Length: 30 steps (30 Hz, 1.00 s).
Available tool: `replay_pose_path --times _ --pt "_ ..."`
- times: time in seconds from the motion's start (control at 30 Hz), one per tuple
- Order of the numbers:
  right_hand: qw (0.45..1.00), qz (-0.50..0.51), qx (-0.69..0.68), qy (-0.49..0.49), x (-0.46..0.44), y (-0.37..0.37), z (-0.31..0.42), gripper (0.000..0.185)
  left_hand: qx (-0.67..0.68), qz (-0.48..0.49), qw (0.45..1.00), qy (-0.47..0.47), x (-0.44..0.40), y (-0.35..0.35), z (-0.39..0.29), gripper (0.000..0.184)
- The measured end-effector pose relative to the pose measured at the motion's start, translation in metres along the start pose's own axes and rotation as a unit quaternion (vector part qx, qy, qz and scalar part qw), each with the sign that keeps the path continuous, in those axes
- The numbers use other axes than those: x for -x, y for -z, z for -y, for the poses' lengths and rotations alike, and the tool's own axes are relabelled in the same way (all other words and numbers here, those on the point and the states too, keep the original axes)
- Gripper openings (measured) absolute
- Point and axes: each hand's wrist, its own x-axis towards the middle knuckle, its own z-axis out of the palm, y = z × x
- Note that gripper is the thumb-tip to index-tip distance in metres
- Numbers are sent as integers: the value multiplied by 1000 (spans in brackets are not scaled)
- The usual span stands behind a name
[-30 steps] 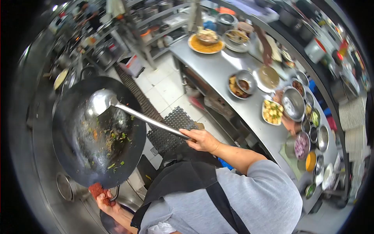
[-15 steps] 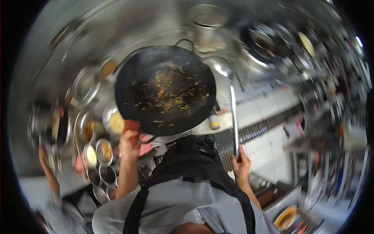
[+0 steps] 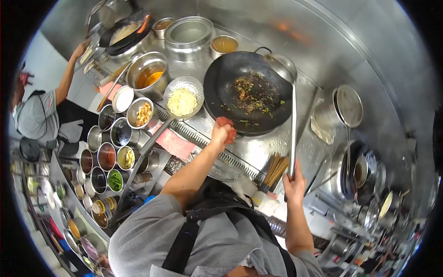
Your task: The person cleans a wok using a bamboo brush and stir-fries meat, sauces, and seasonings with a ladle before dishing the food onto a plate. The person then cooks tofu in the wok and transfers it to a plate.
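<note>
A large black wok (image 3: 221, 90) sits on the stove with browned bits and chopped green pieces spread over its bottom. At its near rim my left hand (image 3: 220, 135) is closed around a folded red cloth (image 3: 225, 123), which covers the wok's near handle. My right hand (image 3: 294, 184) is wrapped around the end of a long-handled metal ladle (image 3: 294, 124). The ladle's bowl is above the wok's far right rim, near the far loop handle; whether it touches the rim I cannot tell. Left of the wok, a perforated strainer (image 3: 199, 90) holds pale noodle-like strands.
Metal pots (image 3: 168, 64) and seasoning containers (image 3: 106, 156) crowd the left. A pink cloth (image 3: 174, 144) lies near my left forearm. Bamboo sticks (image 3: 276, 170) stand beside my right hand. A mesh skimmer (image 3: 350, 106) is at right. Another person (image 3: 39, 115) works at the far left.
My view has swung toward the left, so the seasoning containers show more clearly. The wok now rests lower on the stove, and the ladle's bowl has come over its rim.
</note>
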Motion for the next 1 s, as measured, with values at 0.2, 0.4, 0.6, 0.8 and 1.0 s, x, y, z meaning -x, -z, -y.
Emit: replay_pose_path --times 0.2,0.4,0.6,0.8,1.0 --pt "940 103 285 155 -243 -116 96 50 -150 73 985 -38 -14 28 -26 36" --pt "818 241 482 203 -408 -226 146 45 -477 33 873 -101 3 162 -66 60" --pt "858 185 442 182 -387 -232 183 43 -555 -35 801 -221 2 268 -44 54" --pt "905 120 303 273 -415 -351 195 44 -563 -45 801 -197 13 262 -67 54" --pt "901 329 -227 -171 -413 -434 217 8 -607 -68 765 -204 7 270 -54 45"
